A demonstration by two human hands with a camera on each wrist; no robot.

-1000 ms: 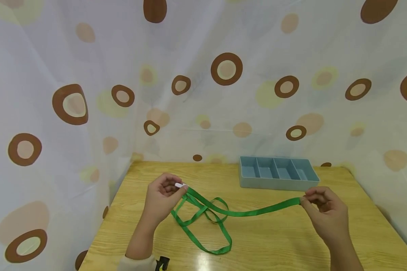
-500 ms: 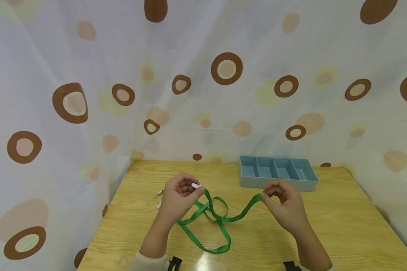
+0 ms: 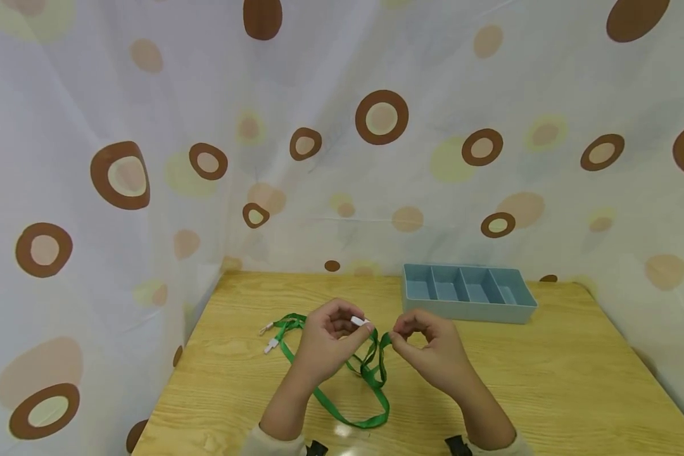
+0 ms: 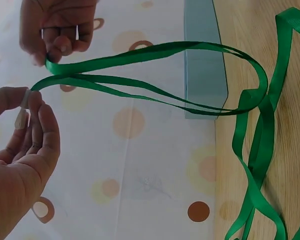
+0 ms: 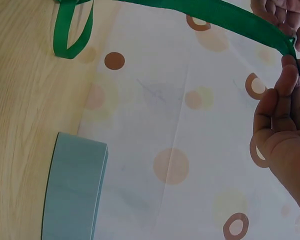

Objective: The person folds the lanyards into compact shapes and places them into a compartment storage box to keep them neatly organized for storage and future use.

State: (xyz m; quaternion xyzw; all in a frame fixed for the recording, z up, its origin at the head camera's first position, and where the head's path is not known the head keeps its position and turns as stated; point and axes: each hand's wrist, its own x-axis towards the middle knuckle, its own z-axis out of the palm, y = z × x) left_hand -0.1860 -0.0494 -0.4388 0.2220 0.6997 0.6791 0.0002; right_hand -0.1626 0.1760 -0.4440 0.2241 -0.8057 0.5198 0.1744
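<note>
Between thumb and fingers, my left hand pinches the white clip end of a green lanyard. My right hand pinches the strap a short way to the right, fingertips close to those of the left. From both hands the strap hangs down in a narrow loop, best seen in the left wrist view. More green strap lies in loose loops on the table below, partly hidden by the left hand and forearm. Two white clips on green strap ends rest to the left of that hand.
A blue-grey tray with several compartments stands at the back of the wooden table. Behind it hangs a white sheet printed with brown rings and pale spots.
My right hand has moved far left and my left hand somewhat right, so they nearly meet. The stretched strap now droops in a loop. Clips and strap at the left have come into view.
</note>
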